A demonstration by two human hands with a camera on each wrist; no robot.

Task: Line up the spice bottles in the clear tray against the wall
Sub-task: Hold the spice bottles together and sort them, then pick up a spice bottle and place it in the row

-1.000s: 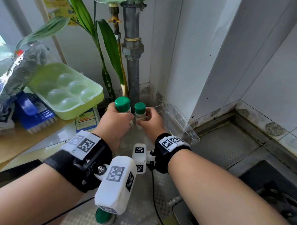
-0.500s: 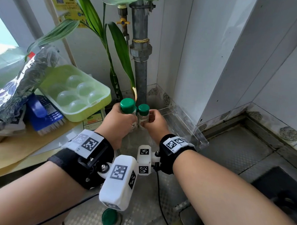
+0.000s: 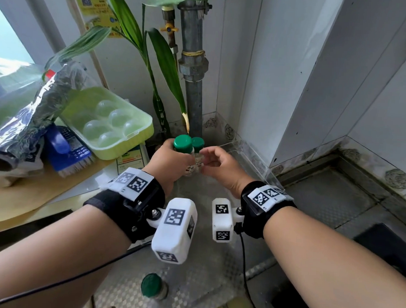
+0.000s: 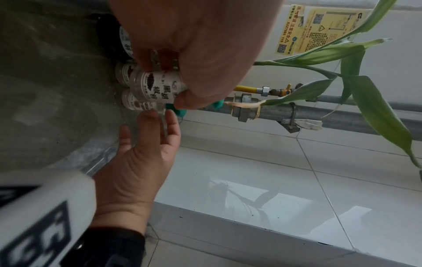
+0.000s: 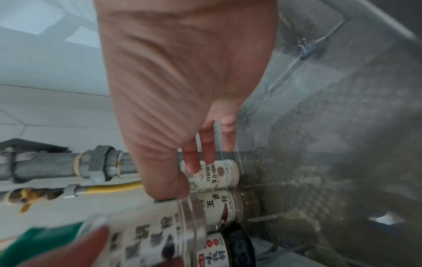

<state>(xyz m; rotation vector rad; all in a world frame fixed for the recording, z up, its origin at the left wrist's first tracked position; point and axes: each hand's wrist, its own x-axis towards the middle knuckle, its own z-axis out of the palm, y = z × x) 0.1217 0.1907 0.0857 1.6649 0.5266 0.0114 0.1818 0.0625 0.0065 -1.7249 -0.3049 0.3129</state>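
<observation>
My left hand (image 3: 174,158) grips a green-capped black pepper bottle (image 4: 160,86) upright at the near-left end of the clear tray (image 3: 248,153), which lies along the tiled wall. Just behind it stands a white pepper bottle (image 5: 217,173) with a green cap (image 3: 197,143). My right hand (image 3: 208,160) is beside that bottle, fingers loosely extended, fingertips (image 4: 149,114) touching its side and thumb apart. A five-spice bottle (image 5: 226,204) and a red-labelled, dark-lidded jar (image 5: 217,252) stand next to it. Another green-capped bottle (image 3: 153,286) stands alone on the steel counter near me.
A grey pipe (image 3: 193,88) and a leafy plant (image 3: 164,66) rise in the corner behind the tray. A green egg box (image 3: 110,124), a blue brush (image 3: 67,148) and a foil roll (image 3: 24,127) lie on the wooden board at left. A dark hob edge (image 3: 384,250) is at right.
My right hand has let go of the white pepper bottle and drawn back a little to the right. My left hand still holds its bottle beside it.
</observation>
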